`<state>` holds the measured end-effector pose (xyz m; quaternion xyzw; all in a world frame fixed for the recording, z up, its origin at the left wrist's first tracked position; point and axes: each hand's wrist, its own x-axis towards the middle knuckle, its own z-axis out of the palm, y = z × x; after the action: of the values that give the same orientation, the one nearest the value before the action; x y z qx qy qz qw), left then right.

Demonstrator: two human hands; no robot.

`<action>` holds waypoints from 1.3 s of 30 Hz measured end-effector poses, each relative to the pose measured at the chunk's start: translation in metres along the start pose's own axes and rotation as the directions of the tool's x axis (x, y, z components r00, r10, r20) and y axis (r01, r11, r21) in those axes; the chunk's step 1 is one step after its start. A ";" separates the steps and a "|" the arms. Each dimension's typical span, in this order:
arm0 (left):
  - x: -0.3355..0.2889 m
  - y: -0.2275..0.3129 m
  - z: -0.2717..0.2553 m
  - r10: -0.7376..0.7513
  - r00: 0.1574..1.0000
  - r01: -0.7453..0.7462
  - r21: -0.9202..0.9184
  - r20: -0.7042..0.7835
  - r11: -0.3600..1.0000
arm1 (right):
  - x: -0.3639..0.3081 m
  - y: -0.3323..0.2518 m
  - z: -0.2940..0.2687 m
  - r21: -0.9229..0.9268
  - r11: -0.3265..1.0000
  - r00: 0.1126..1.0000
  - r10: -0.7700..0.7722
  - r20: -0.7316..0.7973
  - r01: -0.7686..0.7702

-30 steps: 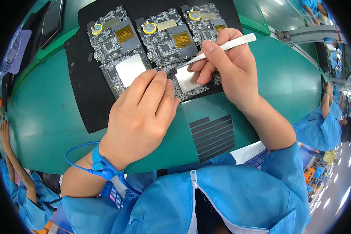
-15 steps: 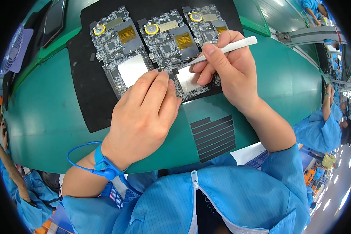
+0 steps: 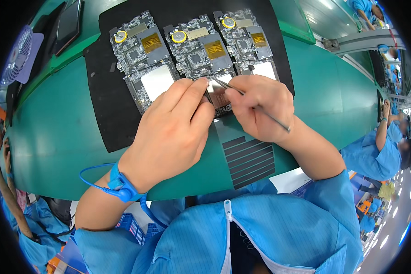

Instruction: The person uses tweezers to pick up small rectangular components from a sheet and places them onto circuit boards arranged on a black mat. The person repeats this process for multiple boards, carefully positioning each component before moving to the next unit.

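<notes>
A green table [image 3: 50,141] spreads beneath both hands, a black mat [image 3: 107,100] reaching beyond them. There, flanked by two other boards [image 3: 133,55], the middle circuit board [image 3: 194,55] runs lengthwise away from the hands, leaning left; they partly block its near end. The left hand [image 3: 173,123] bends over that end, its hold unclear. Black strips [image 3: 250,157] lie below the right hand [image 3: 265,105], a blue basket [image 3: 131,227] below the left, contents unclear. The right hand pinches tweezers [image 3: 275,119], tips away and left.

Purple fan [image 3: 17,57], dark screen [image 3: 69,26], blue basket [image 3: 131,227]
</notes>
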<state>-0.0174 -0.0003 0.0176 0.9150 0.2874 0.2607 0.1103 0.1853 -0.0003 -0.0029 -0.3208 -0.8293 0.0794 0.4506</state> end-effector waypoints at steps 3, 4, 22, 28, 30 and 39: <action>-0.005 0.003 0.002 0.012 1.000 -0.011 0.090 -0.005 0.996 | 0.000 -0.001 -0.001 0.015 0.999 0.999 -0.028 -0.029 0.029; -0.007 0.004 0.001 0.017 1.000 -0.016 0.126 -0.005 0.992 | -0.003 -0.003 0.001 0.113 0.992 0.997 0.062 -0.056 -0.055; -0.008 0.004 0.005 0.074 0.990 -0.066 0.061 -0.123 0.996 | -0.004 -0.007 0.000 0.227 0.936 0.956 0.288 -0.062 -0.267; -0.007 0.010 0.000 0.084 0.996 -0.079 0.100 -0.043 0.992 | -0.011 -0.035 -0.038 0.588 0.605 0.759 0.651 0.023 -0.537; -0.009 0.016 -0.004 0.225 0.973 -0.223 -0.048 0.047 0.974 | -0.018 -0.047 -0.057 0.583 0.379 0.570 0.802 0.181 -0.719; -0.014 0.028 0.010 0.448 0.862 -0.437 -0.098 0.239 0.894 | -0.062 -0.061 -0.053 0.542 0.339 0.502 0.845 0.184 -0.769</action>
<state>-0.0083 -0.0323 0.0130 0.9798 0.0480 0.1649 0.1021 0.2233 -0.0939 0.0100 -0.5452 -0.4651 0.5096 0.4761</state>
